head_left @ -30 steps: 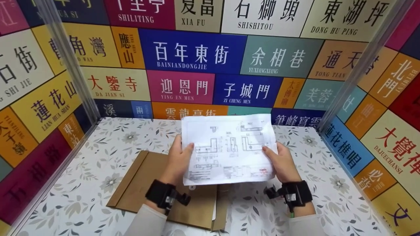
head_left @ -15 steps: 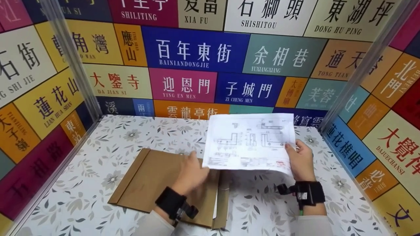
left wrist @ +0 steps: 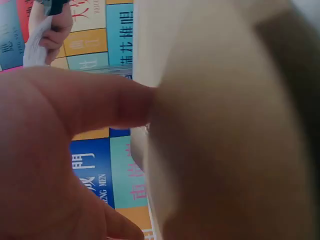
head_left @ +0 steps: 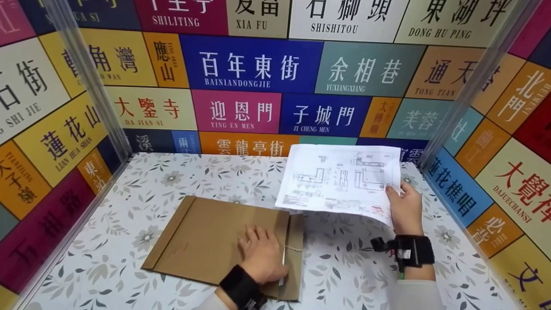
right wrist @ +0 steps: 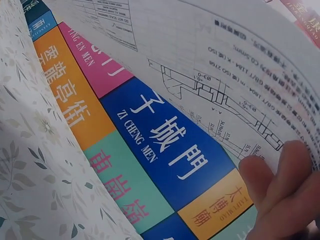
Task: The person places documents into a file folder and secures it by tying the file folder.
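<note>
In the head view my right hand (head_left: pixel 406 209) pinches the right edge of white paper sheets (head_left: pixel 338 183) printed with technical drawings, held up above the table. The right wrist view shows my curled fingers (right wrist: pixel 295 185) at the back of the drooping drawing sheets (right wrist: pixel 210 55). My left hand (head_left: pixel 261 256) rests with spread fingers on a brown kraft paper envelope (head_left: pixel 215 241) lying flat. Its thumb reaches the envelope's right side, where a string and a strip of white show by the flap (head_left: pixel 294 258). Up close in the left wrist view, the thumb (left wrist: pixel 120 102) touches the brown envelope (left wrist: pixel 225 130).
Under everything lies a table (head_left: pixel 366 275) with a leaf-and-flower print. Colourful panels with Chinese place names form the back wall (head_left: pixel 252 64) and both side walls. Clear strips (head_left: pixel 103 94) run up the corners.
My left hand has let go of the paper sheets and come down onto the envelope. My right hand has carried the sheets to the right; the envelope stays in place.
</note>
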Motion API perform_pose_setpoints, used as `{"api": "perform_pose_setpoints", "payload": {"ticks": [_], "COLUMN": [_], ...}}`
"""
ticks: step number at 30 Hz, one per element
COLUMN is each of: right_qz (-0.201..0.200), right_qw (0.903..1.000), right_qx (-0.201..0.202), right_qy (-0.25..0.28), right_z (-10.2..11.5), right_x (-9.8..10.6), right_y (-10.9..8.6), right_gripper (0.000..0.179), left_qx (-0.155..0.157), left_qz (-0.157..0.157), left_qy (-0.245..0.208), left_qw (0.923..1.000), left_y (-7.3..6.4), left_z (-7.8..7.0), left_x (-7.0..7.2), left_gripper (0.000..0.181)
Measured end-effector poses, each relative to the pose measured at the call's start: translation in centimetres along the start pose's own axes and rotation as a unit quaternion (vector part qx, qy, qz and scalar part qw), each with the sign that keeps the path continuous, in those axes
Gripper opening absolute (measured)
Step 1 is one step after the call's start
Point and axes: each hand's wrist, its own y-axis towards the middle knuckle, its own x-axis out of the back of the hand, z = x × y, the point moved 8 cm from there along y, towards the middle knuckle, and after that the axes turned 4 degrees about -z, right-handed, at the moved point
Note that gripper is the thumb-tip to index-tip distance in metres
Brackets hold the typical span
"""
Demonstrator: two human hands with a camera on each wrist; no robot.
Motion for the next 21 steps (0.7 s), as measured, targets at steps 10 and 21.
{"api": "perform_pose_setpoints", "payload": {"ticks": [10,21], "right_qz": [0.012,0.013], "right_qw": [0.9982,0.9971], "right_qx": [-0.039,-0.04], "right_qy": [0.044,0.064], "right_z": [-0.3,-0.1], "right_x": [0.0,-0.1], "right_y": [0.0,-0.3], "right_gripper": [0.048,0.043], "left_qx": [-0.001,-0.016], "left_qz": [0.016,0.018], "left_qy": [-0.064,-0.143], "left_qw": [0.9978,0.9895], "left_y": [-1.3,-0.7], "left_z": [0.6,2.1], "left_x": [-0.5,1.1], "left_gripper": [0.107,0.083]}}
